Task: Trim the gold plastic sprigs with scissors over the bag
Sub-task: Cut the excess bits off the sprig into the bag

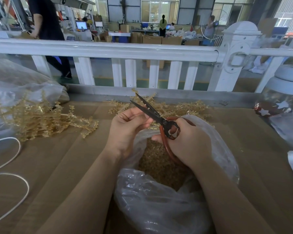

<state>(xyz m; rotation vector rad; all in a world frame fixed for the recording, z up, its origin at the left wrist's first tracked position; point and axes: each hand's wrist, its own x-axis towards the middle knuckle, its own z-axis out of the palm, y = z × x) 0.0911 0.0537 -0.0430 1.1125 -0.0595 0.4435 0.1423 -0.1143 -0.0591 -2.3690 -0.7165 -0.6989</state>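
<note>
Clear plastic bag [159, 200] near centre on the table [66, 157], mouth open, filled with small gold trimmings. Second clear bag [15, 85] far left, gold sprigs [41, 119] spilling from it; another sprig pile [184, 107] beyond the hands. Right hand [188, 141] grasping red-handled scissors [156, 118], dark blades parted, above the bag. Left hand [127, 127] curled, pinching a short gold piece [150, 124] beside the blades.

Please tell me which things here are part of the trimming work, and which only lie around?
Part of the job: scissors in the right hand; gold sprig piece in the left hand; open bag; sprig pile.

Lying about: white cord; star-patterned jar.
</note>
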